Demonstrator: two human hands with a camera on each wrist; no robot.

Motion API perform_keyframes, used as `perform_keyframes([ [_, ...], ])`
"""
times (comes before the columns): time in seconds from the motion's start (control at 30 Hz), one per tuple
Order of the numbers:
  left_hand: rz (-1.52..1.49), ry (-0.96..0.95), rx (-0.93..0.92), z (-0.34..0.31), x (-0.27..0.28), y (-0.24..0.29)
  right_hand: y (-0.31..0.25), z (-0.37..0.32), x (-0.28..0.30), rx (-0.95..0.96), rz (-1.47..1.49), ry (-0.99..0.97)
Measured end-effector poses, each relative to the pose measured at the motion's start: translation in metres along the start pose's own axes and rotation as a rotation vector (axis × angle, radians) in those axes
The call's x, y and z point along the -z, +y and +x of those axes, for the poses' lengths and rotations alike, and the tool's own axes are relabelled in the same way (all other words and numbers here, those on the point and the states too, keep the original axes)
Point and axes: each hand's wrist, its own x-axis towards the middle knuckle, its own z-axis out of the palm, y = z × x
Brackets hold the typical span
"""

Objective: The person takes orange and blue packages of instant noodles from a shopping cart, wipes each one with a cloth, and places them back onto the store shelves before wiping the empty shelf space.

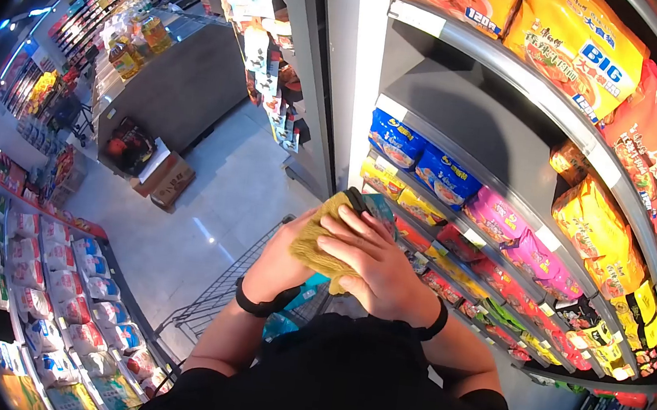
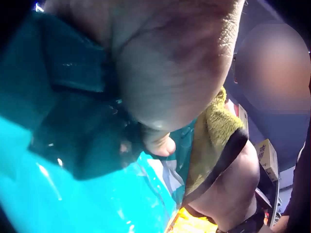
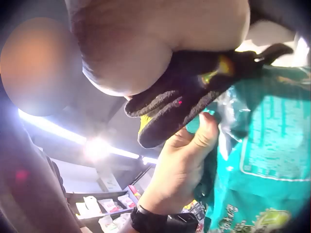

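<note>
A glossy teal bag (image 3: 262, 145) with white print on its back hangs from my left hand (image 1: 282, 260), whose thumb and fingers pinch its crumpled upper edge in the right wrist view. My right hand (image 1: 374, 263) holds a folded olive-yellow cloth (image 1: 315, 236) with a dark edging, its fingers laid across the top. The dark side of the cloth (image 3: 180, 92) lies along the bag's upper edge, and the cloth also reaches over to the left hand. In the left wrist view, the teal bag (image 2: 97, 194) fills the lower left.
On the right rise shelves (image 1: 514, 72) of bagged instant noodles. A wire shopping cart (image 1: 214, 281) stands below the hands. White packs (image 1: 37, 273) fill a low shelf on the left. Farther off, a cardboard box (image 1: 173, 179) sits on the floor by a grey counter (image 1: 197, 77).
</note>
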Motion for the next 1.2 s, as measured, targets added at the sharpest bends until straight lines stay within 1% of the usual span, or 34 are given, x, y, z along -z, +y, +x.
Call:
perform_keyframes([
  [0.03, -0.052, -0.022, 0.073, -0.006, 0.002, 0.000, 0.007, 0.001, -0.001, -0.016, 0.004, 0.044],
  [0.07, 0.052, 0.012, -0.067, -0.008, 0.002, -0.008, 0.020, -0.001, -0.004, -0.033, 0.010, 0.088],
  [0.1, 0.031, 0.027, -0.051, -0.010, 0.004, -0.005, 0.034, -0.005, -0.007, -0.049, 0.013, 0.131],
  [0.13, 0.010, 0.047, -0.039, -0.012, 0.006, 0.001, 0.050, -0.014, -0.006, -0.189, 0.114, 0.122],
  [0.23, -0.006, 0.064, -0.007, -0.015, 0.004, -0.002, 0.077, -0.027, -0.017, -0.430, 0.397, 0.136],
  [0.27, 0.000, 0.068, -0.014, -0.015, 0.002, -0.002, 0.089, -0.034, -0.035, -0.341, 0.373, 0.165],
  [0.3, 0.008, 0.070, -0.018, -0.014, 0.001, -0.002, 0.077, -0.026, -0.033, -0.248, 0.258, 0.114],
  [0.37, 0.009, 0.081, 0.034, -0.017, -0.005, -0.005, 0.034, -0.009, -0.019, -0.073, 0.040, 0.012],
  [0.4, 0.012, 0.087, 0.061, -0.018, -0.008, -0.006, 0.020, -0.003, -0.013, -0.042, -0.001, -0.028],
  [0.43, 0.022, 0.109, 0.026, -0.019, -0.007, -0.005, 0.013, 0.001, -0.009, -0.010, -0.043, -0.066],
  [0.47, 0.032, 0.129, -0.010, -0.019, -0.006, -0.003, 0.017, 0.001, -0.006, -0.016, -0.058, -0.078],
  [0.5, 0.040, 0.151, -0.048, -0.019, -0.004, -0.003, 0.024, -0.003, -0.007, -0.038, -0.026, -0.008],
  [0.53, 0.082, 0.100, -0.018, -0.021, -0.001, -0.009, 0.039, -0.010, -0.013, -0.055, 0.001, 0.059],
  [0.57, 0.076, 0.126, -0.025, -0.021, 0.000, -0.010, 0.054, -0.017, -0.017, -0.071, 0.026, 0.124],
  [0.6, 0.068, 0.151, -0.031, -0.022, 0.000, -0.009, 0.065, -0.025, -0.020, -0.178, 0.047, 0.091],
  [0.7, 0.029, 0.239, -0.054, -0.022, -0.002, -0.009, 0.097, -0.058, -0.041, -0.320, 0.235, 0.140],
  [0.73, 0.005, 0.274, -0.064, -0.023, -0.003, -0.009, 0.106, -0.066, -0.047, -0.342, 0.341, 0.157],
  [0.77, -0.019, 0.309, -0.074, -0.024, -0.004, -0.010, 0.115, -0.070, -0.059, -0.379, 0.594, 0.235],
  [0.83, -0.002, 0.306, -0.125, -0.020, 0.000, 0.001, 0.121, -0.070, -0.076, -0.436, 1.100, 0.394],
  [0.9, 0.032, 0.302, -0.146, -0.022, 0.003, 0.001, 0.116, -0.077, -0.079, -0.621, 1.508, 0.472],
  [0.93, 0.017, 0.346, -0.173, -0.022, 0.003, -0.002, 0.114, -0.078, -0.078, -0.713, 1.713, 0.510],
  [1.0, -0.015, 0.434, -0.222, -0.021, 0.002, -0.007, 0.123, -0.078, -0.086, -0.572, 1.999, 0.436],
  [1.07, -0.081, 0.461, -0.314, -0.014, 0.003, -0.005, 0.122, -0.076, -0.098, -0.721, 1.935, 0.426],
  [1.13, -0.110, 0.427, -0.298, -0.010, 0.004, 0.006, 0.117, -0.079, -0.111, -0.705, 1.872, 0.393],
  [1.17, -0.125, 0.411, -0.289, -0.009, 0.004, 0.011, 0.119, -0.080, -0.112, -0.681, 1.892, 0.419],
  [1.2, -0.069, 0.397, -0.333, -0.001, 0.004, 0.012, 0.117, -0.078, -0.110, -0.656, 1.911, 0.444],
])
